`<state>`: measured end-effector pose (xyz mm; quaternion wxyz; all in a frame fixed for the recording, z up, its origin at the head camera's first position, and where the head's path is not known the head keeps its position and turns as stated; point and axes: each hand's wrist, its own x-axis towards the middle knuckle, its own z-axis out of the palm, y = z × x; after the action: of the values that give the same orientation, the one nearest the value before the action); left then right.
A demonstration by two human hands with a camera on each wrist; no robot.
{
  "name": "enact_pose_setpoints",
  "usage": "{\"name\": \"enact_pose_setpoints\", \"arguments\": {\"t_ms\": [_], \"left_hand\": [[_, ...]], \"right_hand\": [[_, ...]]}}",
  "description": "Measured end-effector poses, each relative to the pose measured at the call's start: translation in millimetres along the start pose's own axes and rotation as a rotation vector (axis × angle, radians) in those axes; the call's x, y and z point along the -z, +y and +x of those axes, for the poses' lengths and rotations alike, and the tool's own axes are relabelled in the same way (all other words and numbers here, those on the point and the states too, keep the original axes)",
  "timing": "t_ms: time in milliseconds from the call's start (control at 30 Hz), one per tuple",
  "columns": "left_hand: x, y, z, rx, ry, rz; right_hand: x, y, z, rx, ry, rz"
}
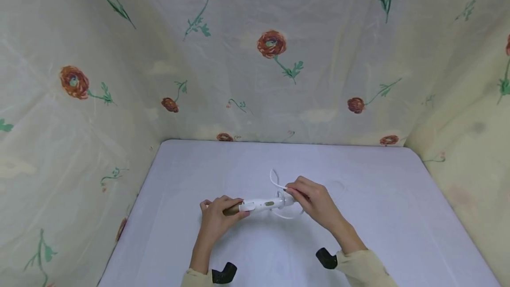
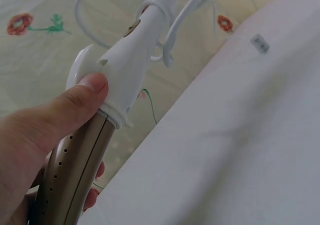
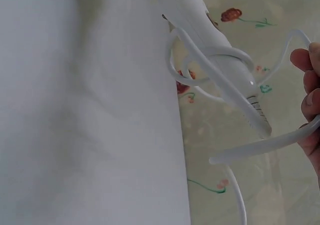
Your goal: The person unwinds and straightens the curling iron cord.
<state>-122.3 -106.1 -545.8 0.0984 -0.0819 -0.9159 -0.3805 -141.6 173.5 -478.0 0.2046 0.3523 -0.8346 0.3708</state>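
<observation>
A curling iron with a white handle and a bronze barrel is held level over the table, its handle toward the right. My left hand grips the barrel close to the handle. In the left wrist view the thumb presses by the white clamp lever. A white cord loops around the tail end of the handle. My right hand pinches this cord beside the tail end, and a length of it arches up past the fingers. Part of the barrel is hidden behind the left hand.
A white-covered table with rounded far corners lies beneath the hands. Flower-printed curtains hang behind it and along both sides. Black camera mounts stick out at both sleeves.
</observation>
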Motion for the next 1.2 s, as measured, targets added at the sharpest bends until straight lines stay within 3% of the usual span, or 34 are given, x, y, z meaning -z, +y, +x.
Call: {"name": "enact_pose_setpoints", "arguments": {"t_ms": [300, 900, 1200], "left_hand": [[0.9, -2.4, 0.0, -0.041, 0.002, -0.021], [2.3, -3.6, -1.6, -0.066, -0.029, -0.065], [1.8, -5.9, 0.1, -0.072, -0.051, -0.057]], "right_hand": [[-9.6, 19.7, 4.3, -0.066, 0.011, -0.003], [-28.6, 56.1, -13.0, -0.314, -0.116, 0.078], [-44.6, 57.3, -26.5, -0.431, -0.205, 0.118]]}}
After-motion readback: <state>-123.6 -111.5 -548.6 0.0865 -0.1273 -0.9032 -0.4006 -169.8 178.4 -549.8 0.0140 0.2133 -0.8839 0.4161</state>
